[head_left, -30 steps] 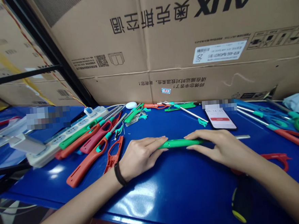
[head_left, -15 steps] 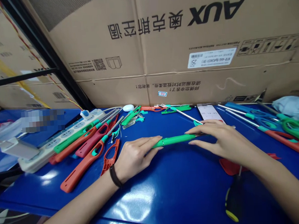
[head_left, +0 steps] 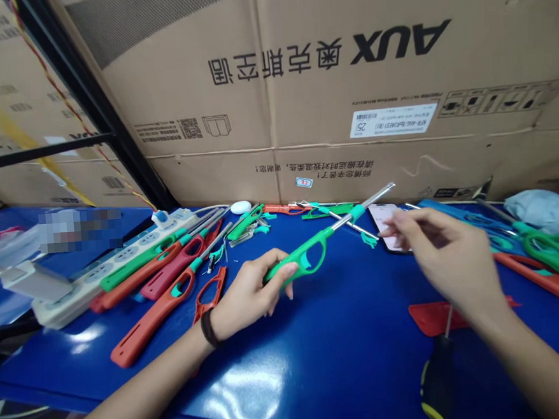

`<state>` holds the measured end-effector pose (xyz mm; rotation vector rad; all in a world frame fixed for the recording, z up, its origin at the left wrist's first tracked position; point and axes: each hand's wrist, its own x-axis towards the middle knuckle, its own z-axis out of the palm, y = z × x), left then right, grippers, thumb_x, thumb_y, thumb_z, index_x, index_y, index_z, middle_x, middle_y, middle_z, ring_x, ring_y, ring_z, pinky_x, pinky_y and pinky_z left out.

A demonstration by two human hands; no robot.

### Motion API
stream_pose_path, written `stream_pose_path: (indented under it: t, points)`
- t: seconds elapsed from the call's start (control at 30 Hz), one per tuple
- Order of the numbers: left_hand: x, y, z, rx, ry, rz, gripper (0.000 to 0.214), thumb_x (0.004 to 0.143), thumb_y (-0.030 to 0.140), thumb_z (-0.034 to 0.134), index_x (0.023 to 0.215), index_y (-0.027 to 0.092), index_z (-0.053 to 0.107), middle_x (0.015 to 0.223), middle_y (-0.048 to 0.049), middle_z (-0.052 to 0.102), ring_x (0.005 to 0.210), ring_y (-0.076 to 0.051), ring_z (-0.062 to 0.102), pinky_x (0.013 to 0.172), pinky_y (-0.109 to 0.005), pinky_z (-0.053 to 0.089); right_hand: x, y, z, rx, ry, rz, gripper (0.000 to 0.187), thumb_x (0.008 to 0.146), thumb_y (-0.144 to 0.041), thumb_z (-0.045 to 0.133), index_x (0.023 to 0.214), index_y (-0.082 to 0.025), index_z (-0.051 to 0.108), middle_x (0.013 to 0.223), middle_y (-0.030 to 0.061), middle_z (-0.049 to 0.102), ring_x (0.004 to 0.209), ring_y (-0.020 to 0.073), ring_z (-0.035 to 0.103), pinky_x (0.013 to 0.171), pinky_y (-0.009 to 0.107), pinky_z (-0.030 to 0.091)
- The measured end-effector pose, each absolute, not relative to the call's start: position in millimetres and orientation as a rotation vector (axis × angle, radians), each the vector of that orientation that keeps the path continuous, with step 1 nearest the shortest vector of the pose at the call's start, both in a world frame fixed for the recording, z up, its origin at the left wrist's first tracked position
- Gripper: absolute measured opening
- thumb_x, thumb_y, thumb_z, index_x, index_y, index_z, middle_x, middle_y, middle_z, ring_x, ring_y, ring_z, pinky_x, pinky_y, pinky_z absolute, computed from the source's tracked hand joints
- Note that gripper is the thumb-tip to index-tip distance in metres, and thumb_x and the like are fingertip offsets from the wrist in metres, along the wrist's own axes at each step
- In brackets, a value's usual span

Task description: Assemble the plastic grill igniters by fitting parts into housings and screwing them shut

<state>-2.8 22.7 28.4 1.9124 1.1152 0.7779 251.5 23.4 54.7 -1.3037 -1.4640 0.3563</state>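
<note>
Your left hand (head_left: 247,295) curls its fingers (head_left: 276,262) around the grip of a green lighter (head_left: 306,258), its long axis slanting up and right across the blue worktop (head_left: 319,366). Your right hand (head_left: 448,255) is nearer the metal nozzle (head_left: 372,196), fingers (head_left: 395,222) pressed together; you cannot tell whether they pinch anything.

This is an assembly workshop: big brown cardboard AUX cartons (head_left: 271,95) stand beyond the left hand's fingers (head_left: 276,268) on a glossy blue metal workbench (head_left: 329,372) (a black-and-yellow screwdriver (head_left: 438,383) lies below the right hand's fingers (head_left: 400,223)).
</note>
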Motion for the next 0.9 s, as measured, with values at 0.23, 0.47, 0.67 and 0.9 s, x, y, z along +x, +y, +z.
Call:
stream_pose_path:
  t: [0.23, 0.47, 0.67, 0.9]
  points:
    - [-3, 19, 30, 1.801, 0.991, 0.705, 0.032, 0.092, 0.046, 0.045, 0.088, 0.015, 0.048, 0.066, 0.0016, 0.059, 0.035, -0.002, 0.042, 0.034, -0.012, 0.03, 250, 35, 46, -1.075, -1.18, 1.085, 0.034, 0.075, -0.049, 0.068, 0.094, -0.02, 0.07, 0.094, 0.0043, 0.072, 0.088, 0.0197, 0.068, 0.082, 0.034, 0.057]
    - [0, 18, 24, 1.878, 1.026, 0.665, 0.029, 0.092, 0.043, 0.046, 0.091, 0.015, 0.052, 0.066, 0.0009, 0.062, 0.037, -0.004, 0.044, 0.036, -0.013, 0.033, 235, 29, 35, -1.172, -1.277, 1.315, 0.034, 0.07, -0.045, 0.073, 0.09, -0.018, 0.073, 0.084, 0.0061, 0.075, 0.082, 0.0203, 0.07, 0.079, 0.033, 0.058]
    - [1, 20, 26, 1.929, 1.037, 0.704, 0.028, 0.093, 0.041, 0.046, 0.091, 0.015, 0.055, 0.065, 0.0008, 0.062, 0.039, -0.005, 0.044, 0.038, -0.014, 0.033, 233, 27, 36, -1.126, -1.281, 1.376, 0.038, 0.076, -0.045, 0.069, 0.104, -0.02, 0.07, 0.094, 0.0071, 0.074, 0.087, 0.0201, 0.07, 0.082, 0.033, 0.058]
    - [-2, 18, 27, 1.911, 1.024, 0.681, 0.029, 0.092, 0.041, 0.047, 0.081, 0.015, 0.054, 0.063, 0.0013, 0.06, 0.039, -0.004, 0.041, 0.037, -0.014, 0.029, 234, 26, 35, -1.097, -1.27, 1.448, 0.036, 0.075, -0.04, 0.071, 0.105, -0.02, 0.071, 0.095, 0.0061, 0.074, 0.092, 0.0201, 0.069, 0.087, 0.035, 0.056]
